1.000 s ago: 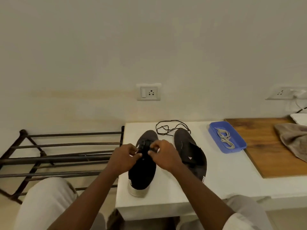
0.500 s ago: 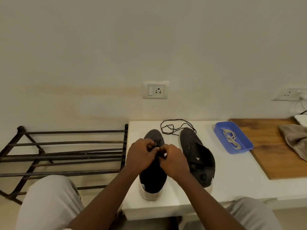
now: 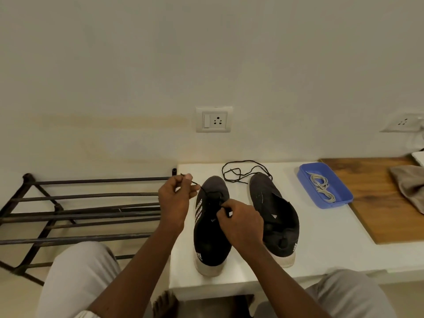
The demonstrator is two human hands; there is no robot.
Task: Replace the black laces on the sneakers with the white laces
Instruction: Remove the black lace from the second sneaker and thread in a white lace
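Two black sneakers with white soles stand on the white table (image 3: 321, 246). The left sneaker (image 3: 210, 239) still carries a black lace (image 3: 197, 184). My left hand (image 3: 175, 198) pinches one end of that lace and holds it out to the upper left of the shoe. My right hand (image 3: 241, 222) pinches the lace over the shoe's eyelets. The right sneaker (image 3: 274, 216) has no lace. A loose black lace (image 3: 243, 172) lies coiled on the table behind the shoes. White laces (image 3: 321, 187) lie in a blue tray (image 3: 341, 198) to the right.
A dark metal shoe rack (image 3: 80, 214) stands left of the table. A wooden board (image 3: 387, 207) with a brown cloth (image 3: 410, 187) lies at the right. Wall sockets (image 3: 214, 120) sit above the table. My knees are at the bottom.
My left hand has moved up and left away from the shoe, drawing a lace end out. My right hand stays at the eyelets. The view has shifted slightly.
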